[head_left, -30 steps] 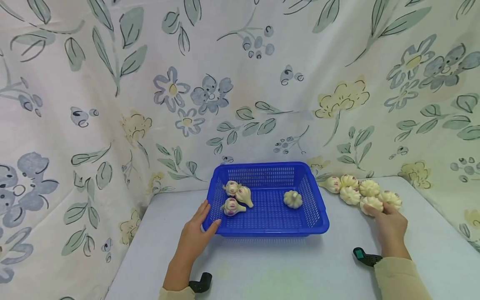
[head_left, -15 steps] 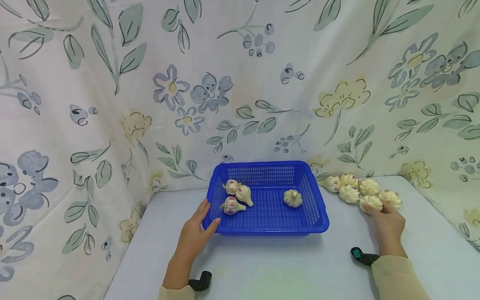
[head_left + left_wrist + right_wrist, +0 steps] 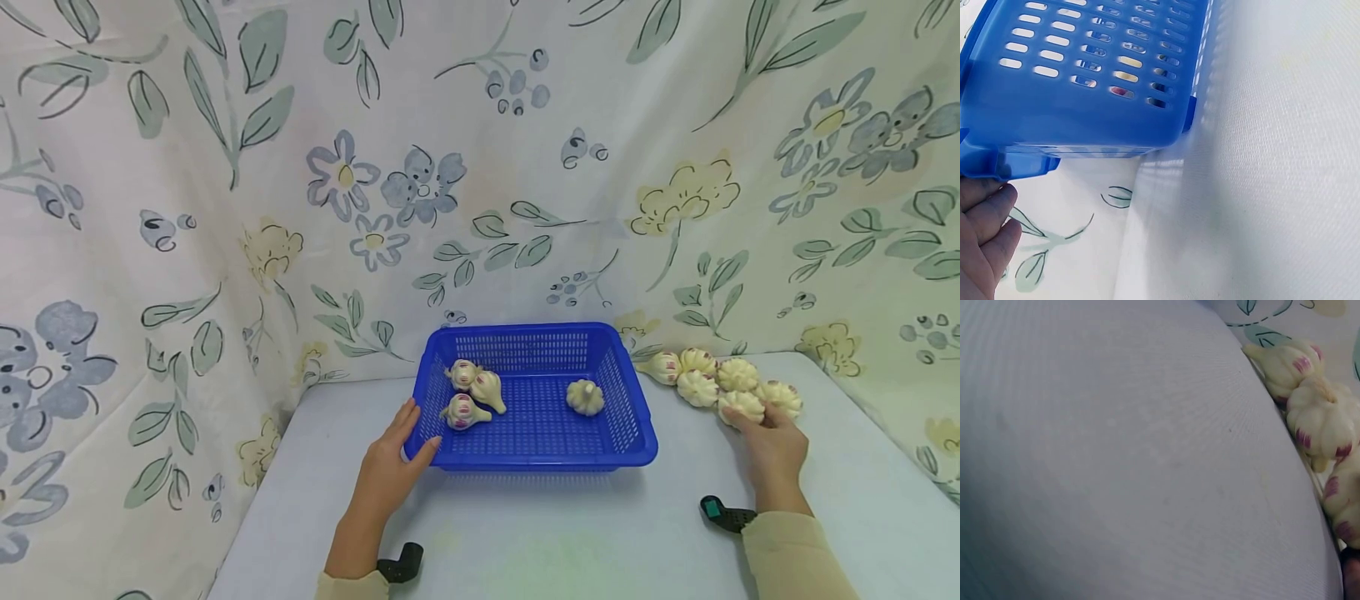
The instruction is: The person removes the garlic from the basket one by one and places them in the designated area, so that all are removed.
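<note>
In the head view, my left hand [image 3: 387, 475] holds the front left corner of a blue plastic basket [image 3: 536, 460], thumb over the rim. The left wrist view shows its fingers [image 3: 988, 215] under the rim of the basket [image 3: 1072, 119]. Three garlic bulbs [image 3: 462, 412] lie at the basket's left; one paler garlic bulb [image 3: 585, 398] sits at its right. My right hand [image 3: 777, 458] pinches a garlic bulb [image 3: 741, 407] at the near side of a group on the table. Only a sliver of that hand [image 3: 1352, 575] shows in the right wrist view, below several garlic bulbs [image 3: 1322, 419].
Several more garlic bulbs [image 3: 697, 388] lie close together right of the basket. A white cloth covers the table [image 3: 525, 533], and a floral curtain [image 3: 480, 167] hangs behind and beside it. Each wrist wears a black device [image 3: 723, 514].
Hardly anything differs. My right hand has shifted very slightly left, with its fingers still at the same garlic bulb. The left hand and the basket have stayed in place.
</note>
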Motion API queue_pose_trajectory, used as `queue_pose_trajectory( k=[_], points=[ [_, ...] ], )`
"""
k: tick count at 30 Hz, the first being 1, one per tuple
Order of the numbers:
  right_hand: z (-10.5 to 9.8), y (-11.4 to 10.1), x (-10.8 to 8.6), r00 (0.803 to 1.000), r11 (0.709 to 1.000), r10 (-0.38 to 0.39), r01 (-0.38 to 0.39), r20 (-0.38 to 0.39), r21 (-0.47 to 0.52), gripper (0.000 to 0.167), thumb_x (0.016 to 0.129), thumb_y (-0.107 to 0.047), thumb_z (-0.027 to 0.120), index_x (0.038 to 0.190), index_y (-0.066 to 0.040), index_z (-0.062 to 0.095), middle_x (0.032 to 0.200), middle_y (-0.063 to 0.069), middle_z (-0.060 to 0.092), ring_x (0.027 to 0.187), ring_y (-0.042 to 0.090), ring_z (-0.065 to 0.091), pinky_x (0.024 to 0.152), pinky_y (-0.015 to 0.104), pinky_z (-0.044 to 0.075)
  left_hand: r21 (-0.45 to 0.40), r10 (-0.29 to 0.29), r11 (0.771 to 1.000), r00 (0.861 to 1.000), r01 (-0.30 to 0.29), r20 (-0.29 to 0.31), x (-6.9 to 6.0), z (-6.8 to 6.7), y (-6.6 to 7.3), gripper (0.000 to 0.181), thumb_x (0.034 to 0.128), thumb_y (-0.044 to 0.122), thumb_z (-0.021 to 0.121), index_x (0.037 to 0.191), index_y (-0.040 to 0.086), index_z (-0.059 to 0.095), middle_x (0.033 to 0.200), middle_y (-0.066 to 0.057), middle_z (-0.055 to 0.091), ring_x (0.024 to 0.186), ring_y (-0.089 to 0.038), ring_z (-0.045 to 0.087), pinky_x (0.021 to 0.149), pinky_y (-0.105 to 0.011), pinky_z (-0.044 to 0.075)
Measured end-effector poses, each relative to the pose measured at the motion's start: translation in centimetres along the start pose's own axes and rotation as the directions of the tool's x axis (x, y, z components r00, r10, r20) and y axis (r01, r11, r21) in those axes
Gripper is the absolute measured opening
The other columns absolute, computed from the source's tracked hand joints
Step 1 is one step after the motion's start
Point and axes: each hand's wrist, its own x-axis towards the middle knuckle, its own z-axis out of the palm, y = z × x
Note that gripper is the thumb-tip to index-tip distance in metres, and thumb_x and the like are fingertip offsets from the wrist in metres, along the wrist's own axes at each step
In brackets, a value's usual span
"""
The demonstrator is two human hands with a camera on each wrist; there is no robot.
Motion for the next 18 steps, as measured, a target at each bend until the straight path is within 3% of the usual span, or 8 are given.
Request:
queue_pose_trajectory(
  k=[8,18],
  points=[
    [-0.04,-0.06,0.02,1.0,1.0,-0.001,0.001,0.003,-0.012,0.092,0.086,-0.053,0.07,0.157,-0.015,0.024,0.16,0.011,0.029,0.146,0.027,0.029,0.118,0.044,0.031,-0.003,0.014,1.0,1.0,-0.014,-0.007,0.02,-0.03,-0.04,0.07,0.093,0.049,0.063,0.149,0.012,0.044,0.159,0.003,0.033,0.146,-0.024,0.034,0.113,-0.048,0.034],
    [0.0,0.19,0.22,1.0,1.0,-0.006,0.006,0.001,-0.031,0.092,0.084,-0.053,0.071,0.155,-0.014,0.029,0.158,0.012,0.034,0.136,0.026,0.037,0.112,0.04,0.038,0.002,0.031,1.0,0.999,-0.031,-0.023,-0.02,0.05,-0.16,0.073,0.0923,0.054,0.062,0.148,0.01,0.044,0.159,-0.001,0.035,0.145,-0.027,0.035,0.112,-0.049,0.035]
  ],
)
